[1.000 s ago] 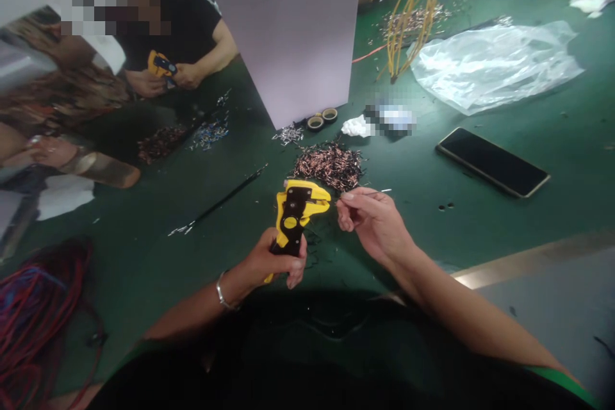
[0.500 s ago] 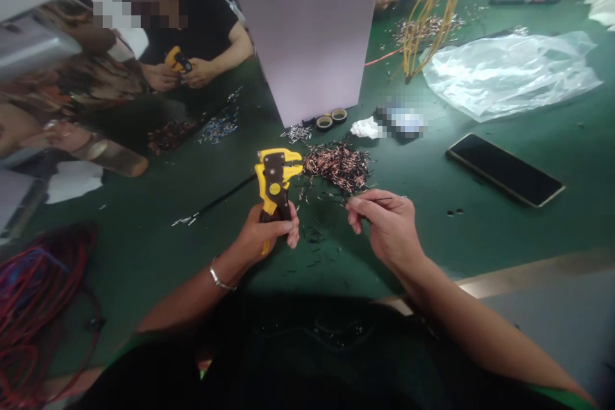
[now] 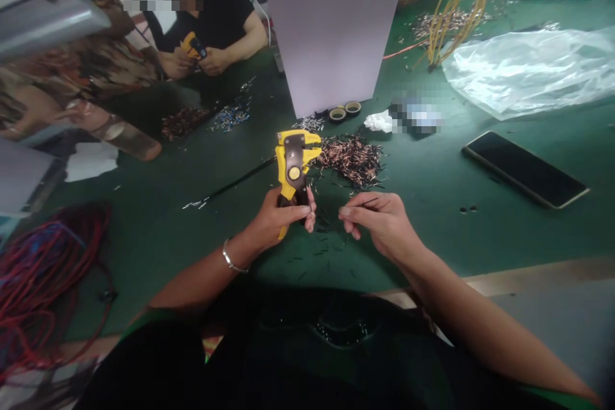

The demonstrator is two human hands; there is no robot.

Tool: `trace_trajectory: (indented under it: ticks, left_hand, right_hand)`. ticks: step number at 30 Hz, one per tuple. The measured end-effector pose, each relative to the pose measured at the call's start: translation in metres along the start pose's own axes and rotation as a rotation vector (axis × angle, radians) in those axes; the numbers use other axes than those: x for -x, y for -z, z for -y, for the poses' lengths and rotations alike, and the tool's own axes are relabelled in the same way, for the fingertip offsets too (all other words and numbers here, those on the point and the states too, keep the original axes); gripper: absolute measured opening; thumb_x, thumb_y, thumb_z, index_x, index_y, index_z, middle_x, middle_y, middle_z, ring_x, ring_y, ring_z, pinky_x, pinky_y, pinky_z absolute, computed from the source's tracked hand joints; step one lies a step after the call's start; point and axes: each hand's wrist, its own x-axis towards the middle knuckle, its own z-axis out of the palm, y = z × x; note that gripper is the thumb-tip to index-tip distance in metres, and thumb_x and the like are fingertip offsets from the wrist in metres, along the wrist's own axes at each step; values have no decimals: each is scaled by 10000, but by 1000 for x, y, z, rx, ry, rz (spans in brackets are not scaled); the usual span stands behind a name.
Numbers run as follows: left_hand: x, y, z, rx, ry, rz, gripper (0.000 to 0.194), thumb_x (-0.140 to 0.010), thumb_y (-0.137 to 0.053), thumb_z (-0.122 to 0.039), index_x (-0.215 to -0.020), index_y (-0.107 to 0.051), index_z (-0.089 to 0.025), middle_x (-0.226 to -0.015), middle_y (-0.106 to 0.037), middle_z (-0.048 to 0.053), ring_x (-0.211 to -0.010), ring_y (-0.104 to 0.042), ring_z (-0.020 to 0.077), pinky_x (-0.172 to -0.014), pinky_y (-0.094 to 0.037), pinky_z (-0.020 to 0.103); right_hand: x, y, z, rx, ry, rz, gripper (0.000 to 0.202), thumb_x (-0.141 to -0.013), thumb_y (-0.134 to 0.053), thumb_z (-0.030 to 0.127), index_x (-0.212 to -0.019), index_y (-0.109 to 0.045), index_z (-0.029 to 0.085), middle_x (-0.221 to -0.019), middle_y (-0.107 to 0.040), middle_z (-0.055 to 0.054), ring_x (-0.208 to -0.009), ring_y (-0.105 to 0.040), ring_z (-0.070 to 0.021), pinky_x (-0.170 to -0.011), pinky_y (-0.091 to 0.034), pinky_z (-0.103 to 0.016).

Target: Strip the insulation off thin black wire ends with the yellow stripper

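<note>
My left hand [image 3: 288,213] is wrapped round the handles of a yellow and black wire stripper [image 3: 294,166], its jaws pointing right and apart, with nothing visible between them. My right hand [image 3: 372,214] is closed in a pinch just right of the left fingers, without touching them. A thin, short black wire [image 3: 369,200] shows at its fingers; its tip is hard to make out. Behind both hands lies a pile of short black wires with bare copper ends [image 3: 353,161]. Loose black scraps [image 3: 323,245] are scattered on the table between the hands.
A pale upright panel [image 3: 336,32] stands beyond two tape rolls [image 3: 337,114]. On the right lie a phone [image 3: 525,168] and a clear plastic bag [image 3: 523,73]. Red cable coils [image 3: 52,282] fill the left. Across the table a person holds a yellow tool [image 3: 193,46].
The view has swung, shifting the scene right. My right hand has moved left and nearer to me, closer to the left hand. The wire stripper is still held in my left hand.
</note>
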Motion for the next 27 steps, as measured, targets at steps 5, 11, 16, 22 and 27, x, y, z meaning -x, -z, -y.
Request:
trace_trajectory:
  ticks: [5,11,16,22,27]
  left_hand:
    - [-2,1,2,4,32,-11,228,-698,-800,-213,-822,-623,-138,-672,-609,-9,-524,-588,121,-522,-535,295]
    - [-1,0,2,65,45,5,224,-688,-798,-179,-820,-626,-126,-672,-608,-5,-498,-575,123,-502,-531,314]
    - [1,0,-1,27,24,48,233,-724,-797,-211,-875,-639,-133,-734,-646,22,-564,-615,143,-555,-553,329]
    - [3,-2,1,8,38,53,263,-705,-812,-224,-881,-641,-129,-745,-632,20,-563,-608,138,-556,-549,325]
    - [2,-3,2,27,64,40,232,-696,-777,-199,-867,-629,-146,-726,-629,9,-550,-592,130,-549,-542,318]
  right_hand:
    - [0,-2,0,10,-20,24,125,-664,-784,244,-586,-736,159,-461,-633,-5,-364,-501,-85,-372,-393,-224]
    - [-2,-2,3,-25,28,-81,128,-653,-775,231,-560,-724,160,-447,-627,-9,-346,-483,-82,-354,-371,-227]
    - [-2,-1,4,-38,22,-78,121,-646,-782,230,-563,-730,158,-445,-628,-12,-345,-483,-83,-355,-366,-228]
    - [-2,-2,4,-21,21,-62,127,-649,-774,228,-552,-725,162,-446,-624,-11,-348,-483,-86,-358,-374,-236]
    - [-1,-1,4,-15,4,-37,123,-648,-777,225,-552,-726,166,-456,-630,-9,-356,-493,-86,-363,-386,-234]
